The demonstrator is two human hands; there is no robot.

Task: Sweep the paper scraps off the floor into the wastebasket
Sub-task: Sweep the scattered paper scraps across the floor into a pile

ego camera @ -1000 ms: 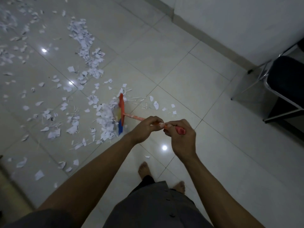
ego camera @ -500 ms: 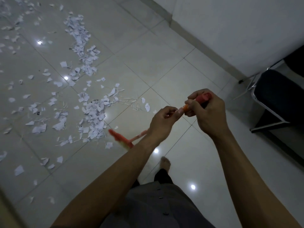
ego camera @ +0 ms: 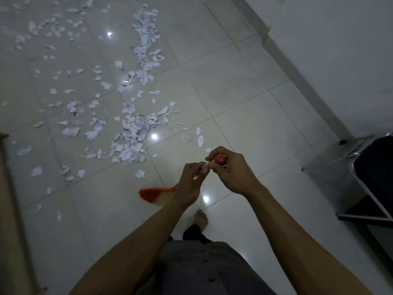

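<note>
A pale, glossy tiled floor fills most of the view, with small bright spots of reflected light on it. A white wall with a low skirting runs along the right side, from the far middle toward the near right. At the right edge stands a dark chair on a metal frame, close to the wall. A brownish edge of something shows along the near left border; what it is cannot be told.

The paper scraps lie on the floor to the far left and the middle. A long band of them runs from the far side toward the person and ends in a dense heap just to the far left of the hands. Looser pieces are scattered further left, and a few single bits lie nearer.

The person's two bare forearms reach in from the near edge, above a grey buttoned garment.

The broom has an orange-red head with pale bristles, blurred, to the near left of the hands and apart from the heap. Whether it touches the floor cannot be told.

The left hand grips the thin handle, fingers curled round it. The right hand, just beside it, clenches the red handle end.

One bare foot stands on the tile below the hands.
</note>
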